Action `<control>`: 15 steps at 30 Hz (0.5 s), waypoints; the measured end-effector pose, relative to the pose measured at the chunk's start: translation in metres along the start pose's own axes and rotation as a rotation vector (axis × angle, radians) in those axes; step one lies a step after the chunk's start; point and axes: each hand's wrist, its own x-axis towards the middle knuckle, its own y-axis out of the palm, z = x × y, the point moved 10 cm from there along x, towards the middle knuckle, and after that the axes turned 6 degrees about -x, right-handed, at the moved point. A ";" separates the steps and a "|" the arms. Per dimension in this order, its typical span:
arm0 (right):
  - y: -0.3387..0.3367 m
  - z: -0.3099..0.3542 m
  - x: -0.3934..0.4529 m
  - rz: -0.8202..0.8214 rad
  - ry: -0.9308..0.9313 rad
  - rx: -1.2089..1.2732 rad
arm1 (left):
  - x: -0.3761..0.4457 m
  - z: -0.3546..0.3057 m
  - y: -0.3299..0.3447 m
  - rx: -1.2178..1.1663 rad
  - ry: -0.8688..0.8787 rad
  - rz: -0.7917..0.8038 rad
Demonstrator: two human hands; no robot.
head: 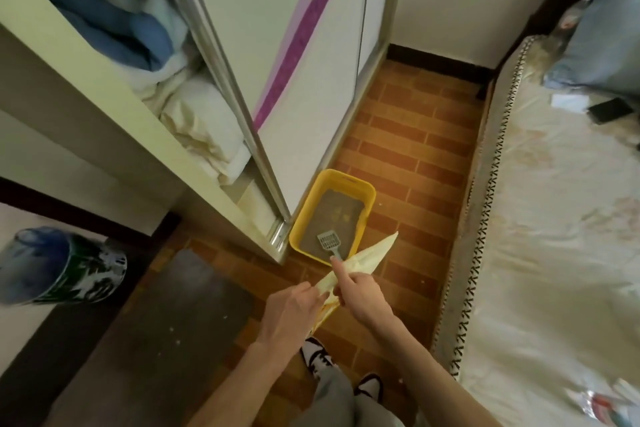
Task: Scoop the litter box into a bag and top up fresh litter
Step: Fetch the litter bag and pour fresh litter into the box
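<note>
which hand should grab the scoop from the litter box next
Probably the right hand. Its finger already points toward the scoop lying in the litter box, while the left hand pinches the bag and could keep holding it.

This is a bedroom in a home. To the right of the hands (325, 302) runs a bed (540, 253) with a pale patterned cover and a blue pillow (602, 42) at its far end, and up to the left stands an open sliding-door wardrobe (221, 55) with folded blue and white bedding (145, 55) on its shelf. Just beyond the hands a yellow litter box (367, 198) sits on the brick-patterned floor (426, 135) against the wardrobe, and what looks like a dark mat (166, 322) lies below and to the left.
</note>
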 end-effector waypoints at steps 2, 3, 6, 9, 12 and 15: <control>0.019 0.006 0.020 0.056 0.066 0.071 | 0.008 0.012 0.003 -0.018 -0.045 0.012; 0.027 0.006 0.030 0.071 0.095 0.088 | 0.011 0.017 0.006 -0.027 -0.059 0.019; 0.044 0.009 0.057 0.069 0.108 0.066 | 0.021 0.034 0.016 -0.055 -0.073 0.008; 0.055 0.009 0.083 0.076 0.106 0.056 | 0.034 0.051 0.026 -0.089 -0.090 -0.030; 0.059 0.003 0.105 0.080 0.093 -0.009 | 0.044 0.067 0.042 -0.074 -0.083 -0.025; 0.064 -0.005 0.122 0.112 0.082 -0.035 | 0.053 0.077 0.057 -0.126 -0.083 -0.007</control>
